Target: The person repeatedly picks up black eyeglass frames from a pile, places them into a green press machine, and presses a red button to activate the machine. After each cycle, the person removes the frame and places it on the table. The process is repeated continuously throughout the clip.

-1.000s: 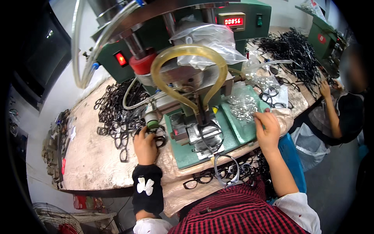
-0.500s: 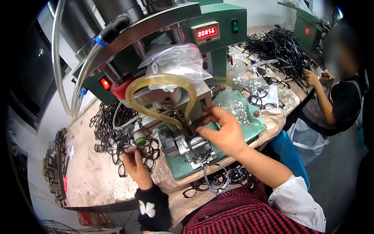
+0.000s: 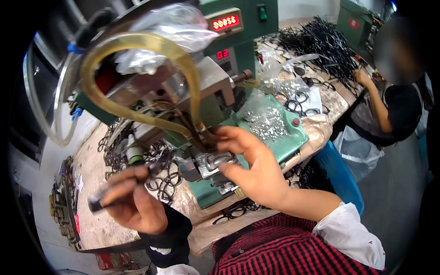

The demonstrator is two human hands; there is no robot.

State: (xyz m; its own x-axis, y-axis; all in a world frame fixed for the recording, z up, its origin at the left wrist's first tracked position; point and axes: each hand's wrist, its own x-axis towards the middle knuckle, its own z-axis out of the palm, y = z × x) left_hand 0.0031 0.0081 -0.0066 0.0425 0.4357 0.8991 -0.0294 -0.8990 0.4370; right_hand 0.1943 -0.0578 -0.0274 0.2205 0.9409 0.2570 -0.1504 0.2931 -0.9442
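My left hand [image 3: 137, 208] is raised over the left side of the table, closed on a long dark piece that looks like an eyeglass frame [image 3: 103, 200] seen edge-on; motion smears it. At the green machine [image 3: 208, 94], my right hand [image 3: 254, 169] has its thumb apart from its curved fingers. Its fingertips are beside the dark metal parts under the yellow tube [image 3: 196, 87], and the thumb is by the shiny metal fixture [image 3: 219, 160]. No frame shows on the fixture. I cannot see whether the fingertips touch it.
Small metal parts [image 3: 266, 123] lie in a plastic bag on the green base. Dark eyeglass frames [image 3: 167, 183] are heaped left of the machine, and black strips [image 3: 321, 43] at the back right. A blue basket [image 3: 341, 176] stands right. A co-worker [image 3: 394, 105] sits beyond it.
The eyeglass frame has left the fixture. My left hand has moved left and toward me, now holding the dark piece. My right hand stays at the machine, and the view has shifted.
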